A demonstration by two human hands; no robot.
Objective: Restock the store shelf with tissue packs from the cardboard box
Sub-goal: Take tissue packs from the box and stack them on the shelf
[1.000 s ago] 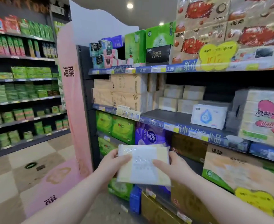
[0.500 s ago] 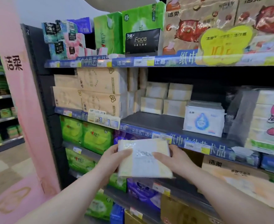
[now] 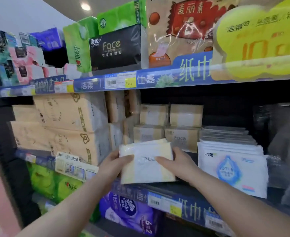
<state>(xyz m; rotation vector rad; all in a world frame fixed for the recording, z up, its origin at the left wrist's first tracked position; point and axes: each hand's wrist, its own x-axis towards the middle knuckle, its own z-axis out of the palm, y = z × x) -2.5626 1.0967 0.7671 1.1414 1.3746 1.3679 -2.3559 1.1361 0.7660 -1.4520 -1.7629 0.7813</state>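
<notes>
Though the middle shelf (image 3: 197, 211) runs out of frame rightward, the white-and-yellow tissue pack (image 3: 146, 166) is held above its front edge, print blurred. Both the left hand (image 3: 111, 166) and right hand (image 3: 180, 166) clasp its sides, fingers hidden beneath.

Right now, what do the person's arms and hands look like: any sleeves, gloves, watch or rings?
Both are bare. The left hand and right hand wear no gloves, and no ring shows on the fingers in view. The left forearm and right forearm run uncovered to the picture's edge: no sleeve, watch or bracelet shows.
</notes>
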